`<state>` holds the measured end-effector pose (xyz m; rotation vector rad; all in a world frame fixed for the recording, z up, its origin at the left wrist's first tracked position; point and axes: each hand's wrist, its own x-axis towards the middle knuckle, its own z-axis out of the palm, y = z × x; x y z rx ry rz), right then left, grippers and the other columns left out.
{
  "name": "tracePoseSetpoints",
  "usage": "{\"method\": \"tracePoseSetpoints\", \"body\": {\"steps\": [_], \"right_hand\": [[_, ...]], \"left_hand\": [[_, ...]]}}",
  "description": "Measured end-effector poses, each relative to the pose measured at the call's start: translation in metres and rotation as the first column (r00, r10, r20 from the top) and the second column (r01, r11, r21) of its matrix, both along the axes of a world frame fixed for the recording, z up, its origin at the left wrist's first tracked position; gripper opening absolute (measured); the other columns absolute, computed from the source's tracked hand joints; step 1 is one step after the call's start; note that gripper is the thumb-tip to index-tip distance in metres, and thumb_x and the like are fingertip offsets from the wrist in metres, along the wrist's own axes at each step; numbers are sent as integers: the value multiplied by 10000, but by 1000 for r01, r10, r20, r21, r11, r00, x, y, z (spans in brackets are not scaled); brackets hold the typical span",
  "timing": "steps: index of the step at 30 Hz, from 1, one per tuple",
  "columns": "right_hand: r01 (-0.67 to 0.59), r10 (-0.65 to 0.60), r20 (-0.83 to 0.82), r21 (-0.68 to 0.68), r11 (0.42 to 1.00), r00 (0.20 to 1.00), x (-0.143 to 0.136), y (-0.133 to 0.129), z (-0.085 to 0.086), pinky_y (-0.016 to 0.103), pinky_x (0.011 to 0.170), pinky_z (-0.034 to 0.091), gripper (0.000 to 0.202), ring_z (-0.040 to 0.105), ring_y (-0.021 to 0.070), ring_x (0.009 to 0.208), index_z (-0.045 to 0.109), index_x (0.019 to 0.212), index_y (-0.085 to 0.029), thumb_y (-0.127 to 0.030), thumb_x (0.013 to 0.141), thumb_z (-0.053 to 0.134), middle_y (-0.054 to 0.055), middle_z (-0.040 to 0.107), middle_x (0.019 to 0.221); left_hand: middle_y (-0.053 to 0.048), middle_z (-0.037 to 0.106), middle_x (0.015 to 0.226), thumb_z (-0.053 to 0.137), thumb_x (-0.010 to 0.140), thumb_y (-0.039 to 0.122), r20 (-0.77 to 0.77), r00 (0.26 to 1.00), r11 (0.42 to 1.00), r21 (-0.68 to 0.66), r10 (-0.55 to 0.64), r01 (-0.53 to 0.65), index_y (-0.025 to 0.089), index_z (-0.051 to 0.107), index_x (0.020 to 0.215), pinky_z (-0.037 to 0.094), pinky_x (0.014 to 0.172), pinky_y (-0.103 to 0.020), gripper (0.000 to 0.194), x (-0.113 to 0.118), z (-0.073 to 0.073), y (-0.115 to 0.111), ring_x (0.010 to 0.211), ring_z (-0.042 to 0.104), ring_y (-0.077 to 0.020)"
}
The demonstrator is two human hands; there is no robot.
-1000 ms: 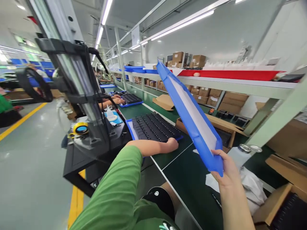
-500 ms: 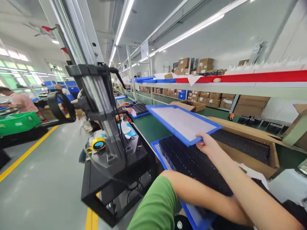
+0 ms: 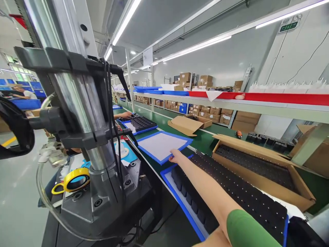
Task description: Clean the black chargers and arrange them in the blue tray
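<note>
My right hand (image 3: 175, 156) is closed on the near right edge of a flat tray (image 3: 164, 144) with a blue rim and a pale inside. The tray is level, at or just over the green bench top; I cannot tell whether it rests on it. Below my right forearm stands a second blue-rimmed tray (image 3: 171, 187), filled with rows of black blocks (image 3: 231, 178) dotted with small bright points. Only a bit of my left arm shows at the bottom edge, and my left hand is out of view.
An open carton (image 3: 303, 195) of similar black parts stands at the right. A co-worker's hand (image 3: 125, 115) is over another filled tray (image 3: 142, 123) farther along. A metal column machine (image 3: 84, 113) rises at the left, with yellow tape (image 3: 77, 180) at its base.
The blue-rimmed tray has moved left, down and away from over the black blocks, levelling out in my right hand. My left forearm has dropped mostly out of view. My view has turned right.
</note>
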<state>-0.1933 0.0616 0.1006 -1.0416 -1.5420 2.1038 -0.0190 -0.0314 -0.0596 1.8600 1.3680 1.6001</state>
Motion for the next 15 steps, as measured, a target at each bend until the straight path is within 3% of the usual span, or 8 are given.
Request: {"method": "tracePoseSetpoints", "body": {"steps": [4, 6, 7, 9, 11, 13, 15], "right_hand": [[-116, 118, -5, 112, 987, 993, -4, -9, 9, 408, 860, 573, 360, 640, 204, 1025, 578, 1241, -162, -378, 955, 608, 89, 615, 1216], [-139, 143, -7, 167, 976, 990, 11, -7, 16, 394, 841, 578, 340, 646, 196, 1001, 585, 1222, -155, -369, 958, 605, 84, 625, 1190], [-139, 144, -11, 196, 971, 990, 27, -4, 20, 389, 829, 579, 321, 650, 190, 981, 592, 1206, -148, -349, 957, 609, 81, 634, 1166], [-98, 112, -38, 270, 958, 993, 81, 7, 24, 385, 839, 574, 278, 657, 176, 935, 622, 1160, -150, -276, 916, 664, 61, 657, 1111], [24, 8, -84, 375, 927, 996, 162, 13, 18, 381, 934, 534, 321, 649, 168, 924, 678, 1097, -199, -166, 789, 764, 27, 675, 1090], [219, -189, -111, 470, 855, 976, 253, 3, -7, 351, 1049, 456, 356, 609, 188, 1054, 694, 1102, -257, -202, 759, 774, 21, 651, 1166], [423, -459, -71, 531, 734, 885, 331, -18, -45, 367, 1029, 452, 360, 582, 210, 1035, 652, 1168, -250, -236, 810, 677, 56, 628, 1121]], "left_hand": [[-115, 730, 842, 621, 795, 648, 231, 933, 961, -101, 276, -259, 299, 749, 796, 566, 821, -408, 371, -7, -18, -35, 848, 683, -284], [-133, 720, 919, 624, 810, 643, 347, 827, 896, -192, 444, -400, 258, 731, 860, 549, 868, -407, 403, -22, -28, -64, 911, 670, -284], [-125, 706, 896, 605, 856, 597, 390, 753, 848, -265, 530, -459, 238, 703, 884, 553, 812, -384, 373, -32, -33, -76, 872, 663, -265], [-93, 673, 754, 618, 841, 625, 427, 659, 782, -412, 620, -468, 201, 655, 834, 544, 647, -327, 426, -50, -41, -86, 705, 642, -228], [-58, 636, 636, 588, 802, 724, 445, 644, 764, -523, 623, -378, 184, 633, 806, 497, 506, -291, 542, -57, -47, -78, 558, 599, -200], [-45, 623, 584, 580, 755, 783, 468, 654, 759, -596, 594, -263, 175, 626, 766, 473, 456, -281, 610, -56, -47, -63, 490, 578, -187], [-49, 615, 546, 654, 673, 788, 487, 642, 737, -649, 592, -187, 166, 609, 663, 466, 439, -278, 624, -54, -42, -48, 454, 567, -179]]}}
